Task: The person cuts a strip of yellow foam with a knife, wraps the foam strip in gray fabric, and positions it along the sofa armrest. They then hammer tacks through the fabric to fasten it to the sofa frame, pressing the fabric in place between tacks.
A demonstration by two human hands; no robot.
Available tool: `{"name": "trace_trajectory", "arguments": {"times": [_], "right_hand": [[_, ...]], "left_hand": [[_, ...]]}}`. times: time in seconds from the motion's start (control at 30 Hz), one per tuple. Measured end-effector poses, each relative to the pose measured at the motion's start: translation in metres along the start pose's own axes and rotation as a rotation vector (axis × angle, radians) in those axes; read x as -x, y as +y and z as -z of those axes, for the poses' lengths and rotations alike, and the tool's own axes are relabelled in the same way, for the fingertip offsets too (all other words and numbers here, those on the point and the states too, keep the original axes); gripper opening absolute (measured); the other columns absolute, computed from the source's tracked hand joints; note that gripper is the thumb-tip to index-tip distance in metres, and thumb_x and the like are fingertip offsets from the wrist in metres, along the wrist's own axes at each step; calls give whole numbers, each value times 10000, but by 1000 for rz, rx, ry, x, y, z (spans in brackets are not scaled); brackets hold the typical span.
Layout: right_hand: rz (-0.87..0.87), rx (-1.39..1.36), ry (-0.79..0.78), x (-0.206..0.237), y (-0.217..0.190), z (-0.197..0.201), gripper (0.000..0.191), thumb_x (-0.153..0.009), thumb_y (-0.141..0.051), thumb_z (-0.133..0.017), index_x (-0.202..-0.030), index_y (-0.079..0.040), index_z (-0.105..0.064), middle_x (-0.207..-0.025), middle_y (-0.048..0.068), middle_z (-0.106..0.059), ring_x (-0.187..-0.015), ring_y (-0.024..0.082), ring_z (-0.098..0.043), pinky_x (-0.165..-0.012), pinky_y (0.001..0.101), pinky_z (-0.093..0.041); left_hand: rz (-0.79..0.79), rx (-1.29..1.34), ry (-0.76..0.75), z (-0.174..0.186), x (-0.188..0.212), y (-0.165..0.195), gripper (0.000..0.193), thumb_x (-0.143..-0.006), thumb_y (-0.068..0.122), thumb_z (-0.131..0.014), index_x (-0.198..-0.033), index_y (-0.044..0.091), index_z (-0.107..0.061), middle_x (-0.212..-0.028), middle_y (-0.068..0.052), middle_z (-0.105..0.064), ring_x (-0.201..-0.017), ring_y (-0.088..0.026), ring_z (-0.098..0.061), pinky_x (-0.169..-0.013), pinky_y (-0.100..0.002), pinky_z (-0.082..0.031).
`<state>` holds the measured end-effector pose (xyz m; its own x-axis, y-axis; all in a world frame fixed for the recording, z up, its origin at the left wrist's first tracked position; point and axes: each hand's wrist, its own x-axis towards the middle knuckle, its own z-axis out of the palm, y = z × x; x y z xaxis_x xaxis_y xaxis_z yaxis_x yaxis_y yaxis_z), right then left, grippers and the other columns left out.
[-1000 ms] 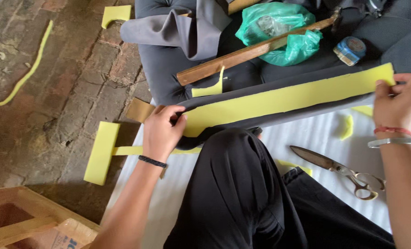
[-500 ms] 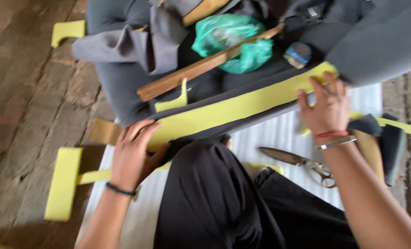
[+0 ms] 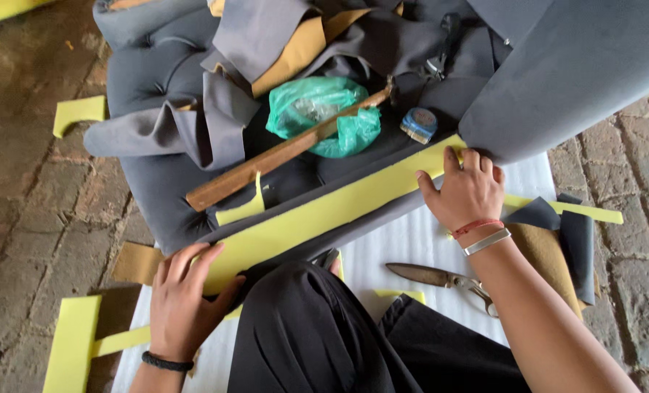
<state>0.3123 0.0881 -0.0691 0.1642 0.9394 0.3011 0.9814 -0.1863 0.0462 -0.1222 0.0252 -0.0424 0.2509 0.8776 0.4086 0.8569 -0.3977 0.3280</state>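
A long yellow foam strip [image 3: 324, 211] lies slanted along the front edge of a grey upholstered seat [image 3: 164, 182]. My left hand [image 3: 186, 298] presses flat on the strip's lower left end. At the strip's upper right end my right hand [image 3: 464, 191] rests with its fingers spread, close under a grey padded armrest [image 3: 579, 73]. Neither hand grips anything. My black-trousered knee [image 3: 302, 327] sits between the two arms.
On the seat lie a wooden stick [image 3: 266, 164], a green plastic bag [image 3: 317, 113], a small blue tin [image 3: 419, 124] and loose grey fabric [image 3: 215, 116]. Scissors [image 3: 441, 280] rest on the white sheet [image 3: 412, 240]. Yellow foam offcuts [image 3: 69, 342] lie on the brick floor [image 3: 26, 196].
The view has swung and moved closer. My right hand has slid along the strip to its end by the armrest. My left hand stays pressed on the other end.
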Motion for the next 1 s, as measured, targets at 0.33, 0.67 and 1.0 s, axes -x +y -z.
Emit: {"name": "trace_trajectory", "arguments": {"times": [0.33, 0.67, 1.0], "right_hand": [[-140, 17, -319, -19, -6, 0, 808, -944, -647, -482, -1486, -47, -502, -1402, 163, -535, -1268, 339, -533, -986, 503, -454], [-132, -29, -343, -19, -8, 9, 821, -955, -650, -466, -1502, -37, -459, -1446, 188, -485, -1274, 380, -511, -937, 514, -479], [-144, -124, -249, -15, -9, 3, 795, -921, -651, -550, -1466, -73, -511, -1391, 180, -521, -1248, 379, -525, -920, 512, -497]], "left_hand": [[31, -13, 29, -7, 3, 2, 566, -710, 286, -848, -1219, 114, -670, -1211, -87, -638, -1109, -327, -600, -949, -449, -470], [-33, -30, 57, 2, -15, 6, 614, -735, 365, -852, -1244, 86, -651, -1230, -135, -643, -1107, -345, -613, -944, -466, -480], [-387, 427, -397, -76, -152, 123, 319, -847, 246, -751, -1129, 101, -726, -1038, -119, -718, -985, -330, -695, -826, -435, -543]]}}
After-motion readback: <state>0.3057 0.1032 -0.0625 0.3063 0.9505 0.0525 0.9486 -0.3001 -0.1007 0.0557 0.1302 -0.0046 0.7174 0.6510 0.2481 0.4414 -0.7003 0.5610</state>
